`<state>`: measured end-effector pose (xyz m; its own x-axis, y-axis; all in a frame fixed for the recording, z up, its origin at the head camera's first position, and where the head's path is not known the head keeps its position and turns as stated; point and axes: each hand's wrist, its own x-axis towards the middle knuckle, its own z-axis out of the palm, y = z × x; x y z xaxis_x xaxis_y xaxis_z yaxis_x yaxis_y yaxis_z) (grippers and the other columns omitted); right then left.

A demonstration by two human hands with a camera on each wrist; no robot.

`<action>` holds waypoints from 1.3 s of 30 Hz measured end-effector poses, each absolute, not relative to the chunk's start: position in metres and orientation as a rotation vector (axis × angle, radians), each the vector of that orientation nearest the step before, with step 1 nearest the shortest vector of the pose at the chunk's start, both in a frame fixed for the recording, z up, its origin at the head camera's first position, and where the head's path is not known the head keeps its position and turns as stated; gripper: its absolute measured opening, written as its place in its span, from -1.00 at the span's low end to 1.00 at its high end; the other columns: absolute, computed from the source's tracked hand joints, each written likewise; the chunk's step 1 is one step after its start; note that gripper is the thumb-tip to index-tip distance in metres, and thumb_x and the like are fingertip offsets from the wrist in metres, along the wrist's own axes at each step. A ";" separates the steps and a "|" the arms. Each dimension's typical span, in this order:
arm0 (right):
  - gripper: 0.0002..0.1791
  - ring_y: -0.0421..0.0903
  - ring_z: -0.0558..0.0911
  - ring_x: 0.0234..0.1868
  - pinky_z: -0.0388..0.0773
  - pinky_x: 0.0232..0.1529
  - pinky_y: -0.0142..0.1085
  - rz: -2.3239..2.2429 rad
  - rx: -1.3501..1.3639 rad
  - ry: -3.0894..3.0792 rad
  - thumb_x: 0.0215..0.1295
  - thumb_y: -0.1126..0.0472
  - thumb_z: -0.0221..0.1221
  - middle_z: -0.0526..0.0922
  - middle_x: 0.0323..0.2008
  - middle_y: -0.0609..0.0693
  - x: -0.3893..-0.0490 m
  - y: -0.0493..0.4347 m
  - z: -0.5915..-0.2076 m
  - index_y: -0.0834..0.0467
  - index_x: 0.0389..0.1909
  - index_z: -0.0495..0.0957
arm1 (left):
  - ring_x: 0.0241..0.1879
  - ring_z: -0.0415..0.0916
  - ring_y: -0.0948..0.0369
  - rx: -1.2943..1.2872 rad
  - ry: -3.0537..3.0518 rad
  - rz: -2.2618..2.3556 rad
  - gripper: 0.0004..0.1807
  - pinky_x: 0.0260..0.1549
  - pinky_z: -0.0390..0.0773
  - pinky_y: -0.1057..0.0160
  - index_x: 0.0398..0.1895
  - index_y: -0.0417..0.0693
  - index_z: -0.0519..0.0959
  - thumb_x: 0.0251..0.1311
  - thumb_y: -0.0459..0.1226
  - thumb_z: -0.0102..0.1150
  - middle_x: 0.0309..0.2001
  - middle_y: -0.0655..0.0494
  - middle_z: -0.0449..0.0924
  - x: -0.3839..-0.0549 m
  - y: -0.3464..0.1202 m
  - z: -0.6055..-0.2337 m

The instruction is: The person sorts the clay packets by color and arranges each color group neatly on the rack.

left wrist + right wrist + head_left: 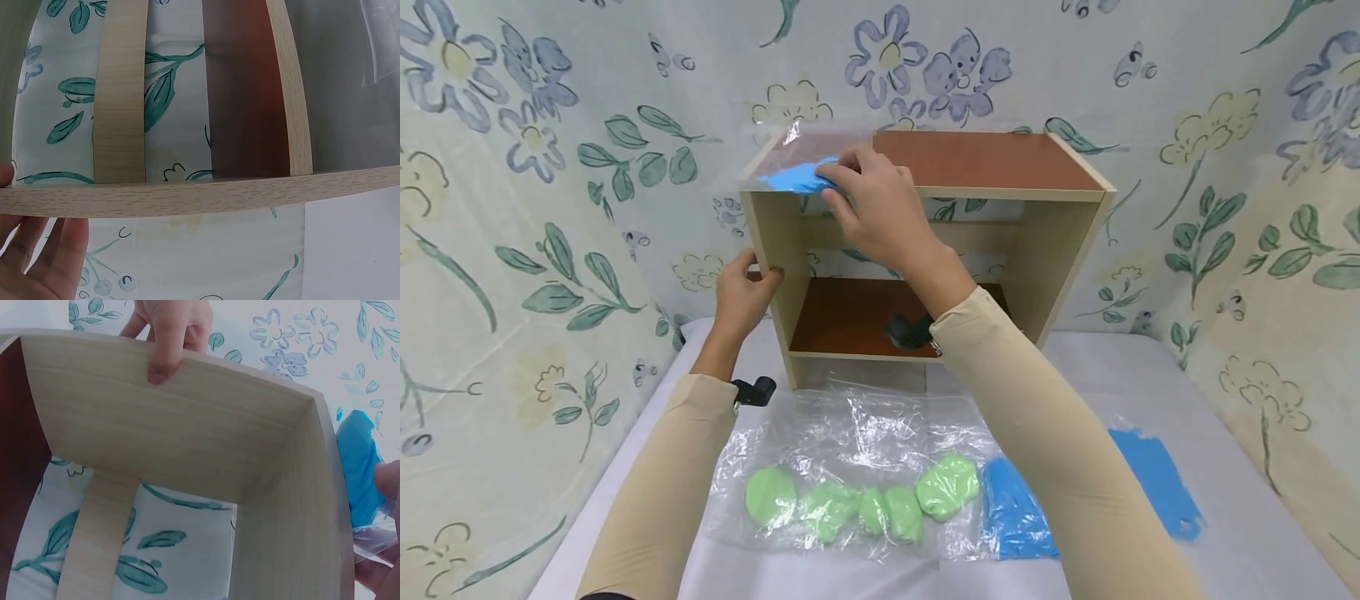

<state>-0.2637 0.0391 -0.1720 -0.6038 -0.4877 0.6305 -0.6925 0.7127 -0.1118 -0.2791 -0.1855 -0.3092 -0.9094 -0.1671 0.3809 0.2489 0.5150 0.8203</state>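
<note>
Flowered cloth hangs behind and on both sides of our fingers, printed with blue blossoms, pale yellow blooms and green leaves; well below them a white cloth covers the table. Between and around our hands stands a shelf unit, pale wood at the sides and front edges, with a red-brown top under and to the right of our right fingers and a red-brown lower board below both hands. Inside, beyond our left fingertips, a pale slat crosses the back.

Our left hand grips the front edge of the left side panel, thumb on the inner face, other fingers on the outer. Our right hand has its fingers drawn narrow, pinching a blue piece and some clear film. This blue piece spreads left from the fingertips over the front left corner of the top; whether it touches the wood, we cannot tell.

Far below our fingers, in front of the unit, we see green lumps in a row within a clear wrinkled bag. Right of them lies a blue slab, partly behind our right sleeve, and past that sleeve a blue sheet.
</note>
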 end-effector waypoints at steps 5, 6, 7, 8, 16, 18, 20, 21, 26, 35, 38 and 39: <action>-0.64 -0.01 0.54 0.16 0.41 0.18 -0.01 0.493 0.872 -2.289 0.49 0.01 0.04 0.55 0.17 0.00 -0.264 0.031 -0.175 0.02 0.20 0.54 | 0.11 0.63 -0.12 -0.092 -2.332 -1.370 -0.56 0.05 0.65 -0.13 0.21 -0.15 0.48 0.32 -0.16 0.06 0.20 -0.19 0.56 -0.280 -0.183 -0.308; -0.65 -0.01 0.54 0.17 0.41 0.19 -0.01 0.506 0.871 -2.285 0.48 0.01 0.06 0.55 0.16 0.00 -0.264 0.029 -0.175 0.02 0.18 0.55 | 0.10 0.64 -0.12 -0.094 -2.328 -1.366 -0.56 0.04 0.66 -0.13 0.20 -0.16 0.48 0.32 -0.17 0.06 0.20 -0.19 0.56 -0.280 -0.182 -0.308; -0.65 -0.01 0.54 0.17 0.40 0.20 -0.01 0.518 0.873 -2.282 0.48 0.02 0.06 0.56 0.15 0.00 -0.263 0.028 -0.175 0.02 0.17 0.55 | 0.09 0.64 -0.12 -0.095 -2.325 -1.361 -0.56 0.04 0.66 -0.13 0.20 -0.16 0.48 0.31 -0.17 0.06 0.19 -0.18 0.56 -0.280 -0.182 -0.308; -0.66 -0.01 0.54 0.17 0.40 0.21 0.00 0.525 0.874 -2.277 0.48 0.02 0.07 0.56 0.15 0.00 -0.263 0.026 -0.175 0.02 0.16 0.56 | 0.09 0.64 -0.12 -0.093 -2.324 -1.357 -0.56 0.03 0.66 -0.13 0.20 -0.16 0.49 0.31 -0.17 0.06 0.19 -0.18 0.57 -0.280 -0.181 -0.308; -0.61 0.00 0.51 0.23 0.35 0.26 0.02 0.486 0.901 -2.269 0.50 0.03 0.04 0.54 0.21 -0.02 -0.262 0.023 -0.178 -0.04 0.26 0.54 | 0.10 0.64 -0.11 -0.074 -2.327 -1.342 -0.55 0.03 0.66 -0.12 0.20 -0.13 0.49 0.30 -0.15 0.06 0.20 -0.14 0.57 -0.281 -0.179 -0.308; -0.61 0.00 0.51 0.23 0.35 0.26 0.01 0.485 0.904 -2.264 0.50 0.03 0.04 0.54 0.21 -0.02 -0.263 0.024 -0.178 -0.04 0.27 0.54 | 0.09 0.65 -0.10 -0.074 -2.326 -1.343 -0.56 0.02 0.67 -0.12 0.19 -0.13 0.49 0.29 -0.15 0.07 0.19 -0.14 0.58 -0.280 -0.178 -0.308; -0.61 0.00 0.51 0.24 0.34 0.26 0.01 0.489 0.906 -2.257 0.49 0.03 0.05 0.54 0.21 -0.01 -0.263 0.024 -0.179 -0.04 0.27 0.53 | 0.08 0.65 -0.10 -0.074 -2.325 -1.344 -0.55 0.01 0.67 -0.12 0.19 -0.12 0.50 0.29 -0.14 0.07 0.19 -0.14 0.58 -0.280 -0.178 -0.307; -0.60 0.00 0.51 0.24 0.34 0.26 0.01 0.490 0.906 -2.257 0.49 0.03 0.05 0.54 0.22 -0.01 -0.263 0.025 -0.179 -0.04 0.27 0.53 | 0.08 0.65 -0.10 -0.075 -2.323 -1.346 -0.55 0.01 0.67 -0.12 0.19 -0.12 0.50 0.29 -0.13 0.07 0.18 -0.14 0.58 -0.280 -0.178 -0.307; -0.56 0.00 0.49 0.27 0.32 0.29 0.01 0.488 0.909 -2.257 0.45 0.04 0.11 0.52 0.23 0.01 -0.264 0.024 -0.180 -0.03 0.30 0.49 | 0.10 0.64 -0.09 -0.072 -2.320 -1.351 -0.54 0.03 0.67 -0.12 0.21 -0.10 0.48 0.29 -0.12 0.06 0.20 -0.12 0.56 -0.282 -0.179 -0.308; -0.45 0.01 0.36 0.42 0.32 0.35 0.06 0.510 0.936 -2.229 0.37 0.04 0.18 0.39 0.37 0.07 -0.261 0.025 -0.184 0.01 0.36 0.41 | 0.12 0.63 -0.09 -0.040 -2.340 -1.360 -0.53 0.05 0.66 -0.12 0.22 -0.08 0.47 0.30 -0.09 0.05 0.21 -0.12 0.55 -0.281 -0.182 -0.310; -0.44 0.04 0.29 0.47 0.31 0.36 0.07 0.516 0.971 -2.190 0.37 0.04 0.17 0.33 0.42 0.10 -0.254 0.027 -0.187 0.04 0.36 0.38 | 0.13 0.62 -0.09 -0.026 -2.350 -1.354 -0.52 0.05 0.65 -0.12 0.22 -0.09 0.47 0.30 -0.09 0.04 0.22 -0.12 0.54 -0.282 -0.183 -0.310; -0.44 0.04 0.28 0.47 0.31 0.35 0.06 0.514 0.980 -2.176 0.37 0.04 0.16 0.31 0.43 0.11 -0.251 0.028 -0.188 0.05 0.36 0.38 | 0.13 0.62 -0.09 -0.023 -2.352 -1.356 -0.53 0.04 0.66 -0.12 0.22 -0.09 0.46 0.29 -0.10 0.05 0.21 -0.12 0.54 -0.282 -0.184 -0.310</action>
<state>-0.2505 0.0281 -0.1881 -0.4801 -0.4956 0.7238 -0.7669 0.6377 -0.0721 -0.2819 -0.1837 -0.3098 -0.9101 -0.1925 0.3670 0.2210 0.5236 0.8228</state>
